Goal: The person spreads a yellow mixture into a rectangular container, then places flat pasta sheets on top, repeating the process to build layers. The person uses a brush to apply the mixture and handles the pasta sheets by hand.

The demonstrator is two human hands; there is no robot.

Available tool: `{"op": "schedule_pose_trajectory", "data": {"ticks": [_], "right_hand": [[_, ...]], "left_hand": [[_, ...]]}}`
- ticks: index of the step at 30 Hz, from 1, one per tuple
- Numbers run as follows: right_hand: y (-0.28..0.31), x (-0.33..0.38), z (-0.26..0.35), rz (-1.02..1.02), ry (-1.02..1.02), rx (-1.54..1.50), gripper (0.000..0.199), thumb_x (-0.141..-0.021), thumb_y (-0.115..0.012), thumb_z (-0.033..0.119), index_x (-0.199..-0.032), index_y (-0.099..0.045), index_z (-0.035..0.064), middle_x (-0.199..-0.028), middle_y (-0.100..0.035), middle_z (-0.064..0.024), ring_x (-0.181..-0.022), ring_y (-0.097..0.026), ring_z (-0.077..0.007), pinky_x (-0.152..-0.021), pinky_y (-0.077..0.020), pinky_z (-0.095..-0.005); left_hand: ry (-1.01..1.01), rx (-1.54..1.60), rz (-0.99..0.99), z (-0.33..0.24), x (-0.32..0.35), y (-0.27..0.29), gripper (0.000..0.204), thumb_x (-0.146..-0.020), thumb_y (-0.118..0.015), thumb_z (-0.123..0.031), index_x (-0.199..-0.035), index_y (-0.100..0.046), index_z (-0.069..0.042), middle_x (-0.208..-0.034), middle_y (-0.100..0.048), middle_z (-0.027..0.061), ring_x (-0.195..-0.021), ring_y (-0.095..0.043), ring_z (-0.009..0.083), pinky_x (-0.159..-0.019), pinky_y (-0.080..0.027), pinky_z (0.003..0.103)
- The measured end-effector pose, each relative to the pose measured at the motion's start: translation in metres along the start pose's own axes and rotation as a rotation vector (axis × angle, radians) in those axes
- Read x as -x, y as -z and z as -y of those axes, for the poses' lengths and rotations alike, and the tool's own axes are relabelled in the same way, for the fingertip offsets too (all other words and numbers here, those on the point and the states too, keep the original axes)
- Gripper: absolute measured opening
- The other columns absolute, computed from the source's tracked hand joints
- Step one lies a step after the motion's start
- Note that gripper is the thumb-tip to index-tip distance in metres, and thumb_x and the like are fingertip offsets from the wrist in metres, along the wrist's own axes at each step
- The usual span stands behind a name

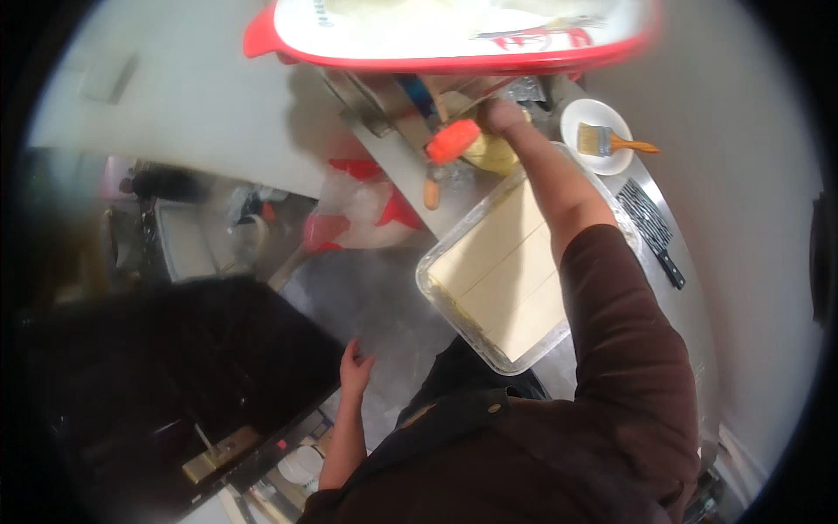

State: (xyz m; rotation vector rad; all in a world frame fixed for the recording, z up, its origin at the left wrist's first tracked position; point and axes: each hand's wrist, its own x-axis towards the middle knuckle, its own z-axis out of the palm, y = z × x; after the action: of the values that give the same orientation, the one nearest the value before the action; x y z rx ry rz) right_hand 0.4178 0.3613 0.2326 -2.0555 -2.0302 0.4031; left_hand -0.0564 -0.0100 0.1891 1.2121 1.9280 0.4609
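My right arm stretches across a metal tray that holds a flat pale sheet scored with straight lines. At the tray's far end, my right hand is over something yellow; its fingers are hidden and blurred. Just left of that lies a bright orange-red object, near a wooden handle. My left hand hangs low beside the counter, holding nothing, its fingers partly apart.
On the right, a brush with a wooden handle rests across a white bowl. Near it lies a black-handled knife with a patterned blade. A red-rimmed white tray spans the top. A dark flat surface fills the lower left.
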Motion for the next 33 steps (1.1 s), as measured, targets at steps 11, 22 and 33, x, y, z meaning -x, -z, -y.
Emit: {"op": "schedule_pose_trajectory", "data": {"ticks": [11,22,33], "right_hand": [[-0.063,-0.042,-0.037,-0.215,0.099,-0.100,0.025,-0.072,-0.054,0.023,-0.086,-0.064,0.0038,-0.090,-0.061,-0.0192,-0.085,-0.058,-0.0358,-0.073,-0.0472,-0.0417],[0.039,0.142,-0.024,-0.112,-0.365,-1.613,0.019,-0.080,-0.062,0.011,-0.094,-0.061,-0.0009,-0.086,-0.061,-0.0031,-0.077,-0.057,-0.0098,-0.066,-0.0460,-0.0202],[-0.058,0.219,0.094,0.092,-0.009,-0.211,0.016,-0.068,-0.054,0.010,-0.080,-0.066,0.0078,-0.083,-0.062,-0.0181,-0.078,-0.059,-0.0338,-0.072,-0.0472,-0.0388]], "left_hand": [[0.289,0.065,0.014,0.024,0.037,0.013,0.059,-0.072,-0.065,-0.012,-0.126,-0.041,-0.006,-0.115,-0.052,0.0173,-0.092,-0.057,0.0209,-0.078,-0.047,0.031],[0.039,0.014,0.211,0.055,-0.053,0.020,0.051,-0.072,-0.064,-0.009,-0.121,-0.047,-0.006,-0.113,-0.054,0.0164,-0.103,-0.053,0.0237,-0.082,-0.045,0.032],[-0.039,0.011,0.348,0.018,-0.074,0.019,0.051,-0.073,-0.065,-0.011,-0.121,-0.047,-0.008,-0.109,-0.054,0.0135,-0.093,-0.053,0.0187,-0.080,-0.043,0.032]]}}
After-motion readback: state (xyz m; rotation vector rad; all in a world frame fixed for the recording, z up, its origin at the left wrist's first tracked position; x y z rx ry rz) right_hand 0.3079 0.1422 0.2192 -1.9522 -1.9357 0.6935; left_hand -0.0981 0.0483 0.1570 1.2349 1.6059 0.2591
